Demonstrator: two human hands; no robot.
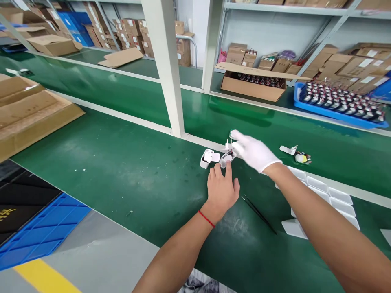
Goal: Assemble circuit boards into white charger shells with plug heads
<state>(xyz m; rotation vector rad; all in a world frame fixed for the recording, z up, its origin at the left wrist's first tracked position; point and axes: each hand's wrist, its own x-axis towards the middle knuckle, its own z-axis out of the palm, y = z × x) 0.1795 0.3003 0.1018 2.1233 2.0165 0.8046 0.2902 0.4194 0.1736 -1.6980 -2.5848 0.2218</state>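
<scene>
My left hand (220, 188), bare with a red cord at the wrist, has its fingers spread. Its fingertips touch the near edge of a small white plastic housing (225, 160) with dark wires inside. Beyond that, my right hand (253, 151) wears a white glove, and its fingers close beside a white two-pin plug piece (228, 145); what lies between them is hidden. A small piece with a greenish edge (231, 133) shows at its index fingertip. Left of the first housing stands a second white housing (206, 159) with parts in it. Black tweezers (259, 215) lie right of my left hand.
White housings (343, 205) stand in rows under my right forearm. A plug cover with a wired board (301, 157) rests on the green belt. Behind are a blue tray (339, 114) of wired parts and an open carton (252, 87). A pale post (166, 73) rises ahead; cardboard (36, 118) lies left.
</scene>
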